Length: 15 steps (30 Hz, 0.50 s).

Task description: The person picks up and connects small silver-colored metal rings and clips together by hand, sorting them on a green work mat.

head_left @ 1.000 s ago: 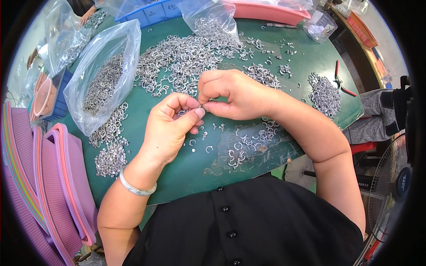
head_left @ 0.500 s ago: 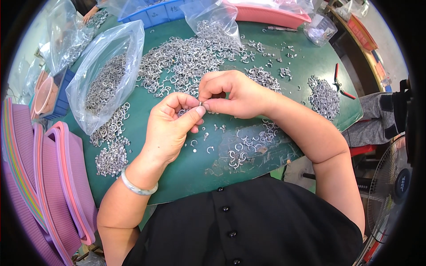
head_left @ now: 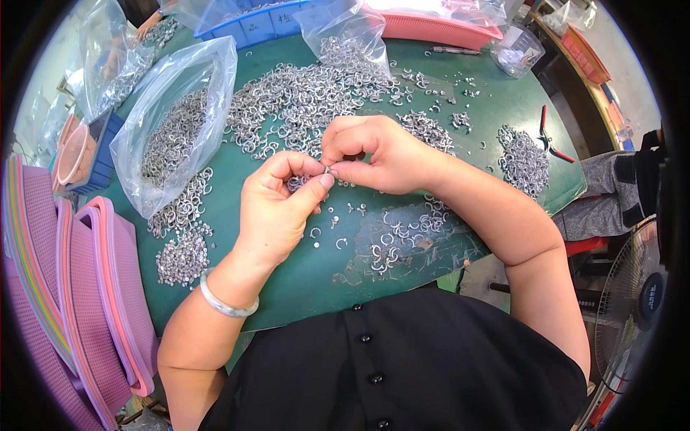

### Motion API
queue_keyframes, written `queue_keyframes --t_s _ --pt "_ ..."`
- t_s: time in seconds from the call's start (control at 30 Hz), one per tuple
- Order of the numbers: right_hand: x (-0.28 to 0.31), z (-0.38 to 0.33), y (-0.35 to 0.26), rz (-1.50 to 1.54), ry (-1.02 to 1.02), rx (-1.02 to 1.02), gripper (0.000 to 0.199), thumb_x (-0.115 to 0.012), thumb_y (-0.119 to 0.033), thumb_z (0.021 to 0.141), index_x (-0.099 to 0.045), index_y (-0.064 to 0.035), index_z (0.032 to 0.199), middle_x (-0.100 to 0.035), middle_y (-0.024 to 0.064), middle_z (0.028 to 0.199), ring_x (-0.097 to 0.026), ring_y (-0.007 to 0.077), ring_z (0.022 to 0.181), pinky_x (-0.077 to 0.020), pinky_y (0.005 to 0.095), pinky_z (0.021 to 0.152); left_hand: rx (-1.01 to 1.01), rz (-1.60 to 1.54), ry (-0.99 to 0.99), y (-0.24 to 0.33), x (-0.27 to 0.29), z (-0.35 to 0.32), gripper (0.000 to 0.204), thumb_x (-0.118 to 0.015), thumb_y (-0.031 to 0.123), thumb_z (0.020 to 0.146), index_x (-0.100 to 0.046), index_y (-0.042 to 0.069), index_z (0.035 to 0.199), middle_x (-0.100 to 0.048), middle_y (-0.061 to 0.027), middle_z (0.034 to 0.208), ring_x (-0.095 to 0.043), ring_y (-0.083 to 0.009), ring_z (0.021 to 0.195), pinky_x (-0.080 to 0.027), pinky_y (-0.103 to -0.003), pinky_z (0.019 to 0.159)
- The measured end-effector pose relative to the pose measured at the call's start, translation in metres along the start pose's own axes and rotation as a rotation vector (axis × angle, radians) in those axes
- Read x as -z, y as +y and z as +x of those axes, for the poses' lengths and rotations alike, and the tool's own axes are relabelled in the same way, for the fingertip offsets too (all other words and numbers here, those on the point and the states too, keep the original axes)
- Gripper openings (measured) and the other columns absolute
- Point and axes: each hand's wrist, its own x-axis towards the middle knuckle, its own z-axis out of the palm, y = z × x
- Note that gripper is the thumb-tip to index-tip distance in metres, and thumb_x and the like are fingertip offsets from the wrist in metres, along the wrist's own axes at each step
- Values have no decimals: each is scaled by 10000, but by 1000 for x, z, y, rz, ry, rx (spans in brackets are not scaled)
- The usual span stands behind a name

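My left hand (head_left: pixel 277 205) and my right hand (head_left: pixel 377 154) meet over the green table (head_left: pixel 287 302). Between their pinched thumbs and forefingers is a small silvery metal piece (head_left: pixel 327 170); its exact shape is mostly hidden by the fingertips. Beyond the hands spreads a large heap of grey C-shaped metal rings (head_left: pixel 298 100). A few loose rings and tiny metal parts (head_left: pixel 335 221) lie just below the fingers, and more rings (head_left: pixel 384 257) are scattered nearer my body.
At left, a clear plastic bag (head_left: pixel 176 136) spills rings beside a pile of small round metal parts (head_left: pixel 183 258). Another ring pile (head_left: pixel 523 161) and red-handled pliers (head_left: pixel 548 136) lie right. Blue (head_left: pixel 251 25) and pink baskets (head_left: pixel 431 30) line the far edge; purple baskets (head_left: pixel 118 287) stand left.
Both hands stay pinched together at nearly the same spot, with only a slight shift of the fingers. The piles have not visibly changed.
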Motion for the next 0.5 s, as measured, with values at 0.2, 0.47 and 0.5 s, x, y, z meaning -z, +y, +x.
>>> queue_keyframes --t_s 0.2,0.47,0.5 --pt "0 1 -2 -93 32 99 75 -641 -9 718 -602 -8 782 -582 81 852 -582 205 749 -465 289 641 -68 55 6 -2 0 -1 100 -645 -18 795 -586 19 867 -585 -16 821 -537 -58 676 -449 -183 539" --pt "1 0 -5 -133 13 61 81 -642 -25 724 -598 -14 791 -572 80 811 -578 220 724 -464 299 631 -44 -31 -6 -2 -1 0 103 -645 5 807 -579 21 884 -586 -16 814 -546 -62 678 -450 -185 548" --pt "1 0 -5 -138 9 57 77 -639 -27 731 -600 -14 796 -570 80 803 -578 222 718 -463 300 628 -5 -52 2 -1 -1 0 85 -634 28 823 -578 26 887 -587 -19 808 -548 -68 671 -446 -186 548"
